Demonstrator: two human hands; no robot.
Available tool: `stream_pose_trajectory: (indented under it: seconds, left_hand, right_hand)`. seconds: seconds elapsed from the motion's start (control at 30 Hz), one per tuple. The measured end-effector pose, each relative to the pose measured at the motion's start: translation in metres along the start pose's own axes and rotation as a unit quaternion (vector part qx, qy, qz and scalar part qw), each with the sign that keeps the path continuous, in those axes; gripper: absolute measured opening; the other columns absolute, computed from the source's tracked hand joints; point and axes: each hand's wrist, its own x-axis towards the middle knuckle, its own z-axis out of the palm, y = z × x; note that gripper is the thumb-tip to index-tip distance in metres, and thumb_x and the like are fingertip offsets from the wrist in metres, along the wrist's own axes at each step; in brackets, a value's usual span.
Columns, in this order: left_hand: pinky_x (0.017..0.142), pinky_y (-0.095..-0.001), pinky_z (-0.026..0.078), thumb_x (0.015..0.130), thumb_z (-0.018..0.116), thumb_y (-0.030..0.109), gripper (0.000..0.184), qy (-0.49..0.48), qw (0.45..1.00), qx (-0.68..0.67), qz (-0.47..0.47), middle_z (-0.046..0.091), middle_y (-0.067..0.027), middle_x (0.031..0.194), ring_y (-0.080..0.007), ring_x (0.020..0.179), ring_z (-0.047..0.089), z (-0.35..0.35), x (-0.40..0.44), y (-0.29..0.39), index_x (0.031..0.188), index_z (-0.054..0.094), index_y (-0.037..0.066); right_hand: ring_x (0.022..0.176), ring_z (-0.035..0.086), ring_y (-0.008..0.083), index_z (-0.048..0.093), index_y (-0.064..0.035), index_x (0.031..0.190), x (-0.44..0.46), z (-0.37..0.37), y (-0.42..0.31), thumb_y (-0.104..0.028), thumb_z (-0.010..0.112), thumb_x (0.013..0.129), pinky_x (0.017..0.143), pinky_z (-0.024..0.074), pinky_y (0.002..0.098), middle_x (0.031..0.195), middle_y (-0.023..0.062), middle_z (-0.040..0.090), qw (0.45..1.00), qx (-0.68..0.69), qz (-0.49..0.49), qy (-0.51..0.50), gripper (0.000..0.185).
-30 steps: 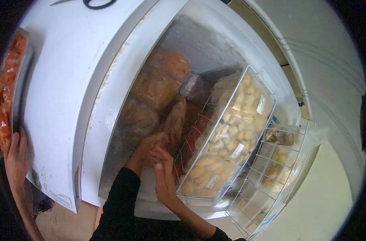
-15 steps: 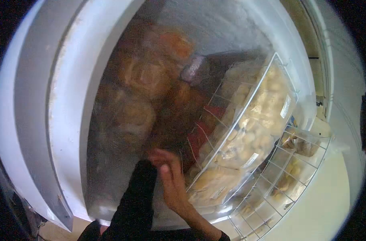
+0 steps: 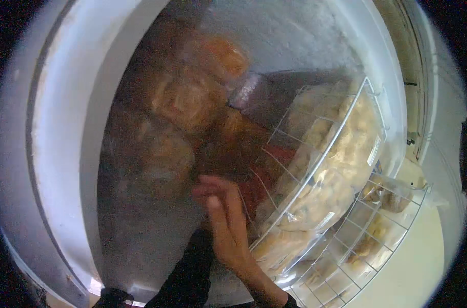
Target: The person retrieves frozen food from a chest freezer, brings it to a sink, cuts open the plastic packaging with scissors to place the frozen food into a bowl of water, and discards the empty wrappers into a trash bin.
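Looking down, we face the open freezer [image 3: 54, 154], its inside dim and hazy. Along its right side stands the basket [image 3: 313, 174], a wire one; a second basket [image 3: 397, 245] sits at the lower right and holds smaller bags. Our left sleeve [image 3: 184, 272] reaches in from below, with the left hand hidden, so we cannot tell how its fingers stand. Pale bags [image 3: 354, 149] fill the nearer basket. Brown bags [image 3: 190, 100] lie deep in the freezer, beyond our fingertips. Our right hand [image 3: 224, 218] hangs just left of the basket, fingers loosely bent and a little apart, seemingly around nothing, though blur softens the tips. Past the brown bags we see an orange bag [image 3: 225, 56] and, smaller, a purplish pack [image 3: 249, 91].
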Motion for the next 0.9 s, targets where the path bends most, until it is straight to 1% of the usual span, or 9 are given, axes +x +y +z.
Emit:
stream_pose_trajectory:
  seconds: [0.17, 0.23, 0.3, 0.37, 0.4, 0.5, 0.63, 0.7, 0.9]
  left_hand:
    - [0.087, -0.0383, 0.042, 0.079, 0.054, 0.045, 0.057, 0.013, 0.999, 0.002, 0.037, 0.05, -0.0122, 0.118, -0.025, 0.103, 0.05, -0.035, 0.001, 0.024, 0.121, 0.047, 0.006]
    - [0.087, -0.0385, 0.042, 0.079, 0.053, 0.045, 0.057, 0.011, 0.998, -0.003, 0.058, 0.05, -0.0122, 0.118, -0.0251, 0.103, 0.05, -0.057, -0.01, 0.044, 0.121, 0.047, 0.006]
    - [0.087, -0.0387, 0.042, 0.079, 0.053, 0.045, 0.057, 0.001, 0.997, -0.013, 0.079, 0.05, -0.0122, 0.118, -0.0252, 0.104, 0.05, -0.08, -0.025, 0.064, 0.121, 0.047, 0.007]
    - [0.087, -0.0389, 0.041, 0.08, 0.053, 0.046, 0.057, -0.015, 0.994, -0.032, 0.108, 0.05, -0.0121, 0.118, -0.0254, 0.104, 0.05, -0.109, -0.048, 0.089, 0.121, 0.047, 0.007]
    - [0.087, -0.039, 0.041, 0.08, 0.052, 0.046, 0.057, -0.028, 0.991, -0.04, 0.123, 0.05, -0.0121, 0.118, -0.0255, 0.104, 0.05, -0.124, -0.057, 0.101, 0.121, 0.047, 0.007]
    - [0.088, -0.0392, 0.041, 0.08, 0.052, 0.046, 0.057, 0.008, 0.981, -0.076, 0.178, 0.05, -0.012, 0.118, -0.0257, 0.104, 0.05, -0.167, -0.089, 0.127, 0.121, 0.047, 0.007]
    - [0.088, -0.0396, 0.041, 0.08, 0.051, 0.046, 0.057, 0.247, 0.914, -0.116, 0.299, 0.05, -0.0119, 0.119, -0.026, 0.105, 0.05, -0.225, -0.101, 0.172, 0.122, 0.047, 0.007]
    - [0.088, -0.0398, 0.041, 0.081, 0.051, 0.047, 0.057, 0.304, 0.883, -0.092, 0.345, 0.05, -0.0119, 0.119, -0.0261, 0.105, 0.05, -0.245, -0.094, 0.196, 0.122, 0.047, 0.007]
    - [0.089, -0.0403, 0.04, 0.081, 0.05, 0.047, 0.057, 0.248, 0.91, -0.003, 0.331, 0.05, -0.0117, 0.119, -0.0265, 0.105, 0.049, -0.231, -0.068, 0.209, 0.122, 0.046, 0.008]
  right_hand:
    - [0.101, 0.054, 0.0266, 0.049, -0.0021, 0.111, 0.029, -0.005, -0.004, -0.016, 0.04, 0.092, 0.087, 0.0408, 0.0347, 0.104, 0.0159, 0.056, 0.98, -0.168, -0.101, -0.044, 0.025]
    - [0.102, 0.053, 0.0348, 0.051, -0.0009, 0.109, 0.054, -0.004, -0.012, -0.016, 0.042, 0.091, 0.088, 0.04, 0.0372, 0.106, 0.0199, 0.055, 0.955, -0.263, -0.134, 0.022, 0.026]
    - [0.103, 0.05, 0.0404, 0.05, 0.0008, 0.108, 0.091, 0.0, -0.027, -0.015, 0.043, 0.088, 0.088, 0.0386, 0.0407, 0.107, 0.0232, 0.054, 0.954, -0.255, -0.146, 0.066, 0.026]
    - [0.102, 0.052, 0.0381, 0.051, -0.0004, 0.106, 0.15, 0.006, -0.019, -0.013, 0.045, 0.085, 0.088, 0.0386, 0.0407, 0.106, 0.0222, 0.055, 0.951, -0.195, -0.196, 0.138, 0.025]
    - [0.102, 0.052, 0.0365, 0.052, -0.0014, 0.107, 0.199, 0.003, 0.005, -0.012, 0.046, 0.084, 0.089, 0.0386, 0.0399, 0.106, 0.0216, 0.055, 0.915, -0.208, -0.305, 0.165, 0.026]
    - [0.102, 0.052, 0.035, 0.052, -0.0023, 0.109, 0.285, -0.006, 0.037, -0.013, 0.048, 0.083, 0.088, 0.0393, 0.0393, 0.105, 0.021, 0.055, 0.861, -0.214, -0.413, 0.206, 0.028]
    - [0.099, 0.053, 0.0349, 0.05, -0.0017, 0.11, 0.29, 0.001, 0.057, -0.019, 0.049, 0.083, 0.084, 0.042, 0.0404, 0.104, 0.0207, 0.055, 0.918, -0.198, -0.259, 0.226, 0.032]
    - [0.097, 0.054, 0.0348, 0.049, -0.0015, 0.111, 0.288, 0.004, 0.063, -0.022, 0.049, 0.084, 0.082, 0.0433, 0.0409, 0.104, 0.0206, 0.055, 0.928, -0.195, -0.205, 0.243, 0.035]
    - [0.093, 0.056, 0.0347, 0.047, -0.0006, 0.114, 0.316, -0.01, 0.067, -0.031, 0.051, 0.085, 0.076, 0.0473, 0.0425, 0.103, 0.0202, 0.055, 0.88, -0.272, -0.032, 0.388, 0.042]
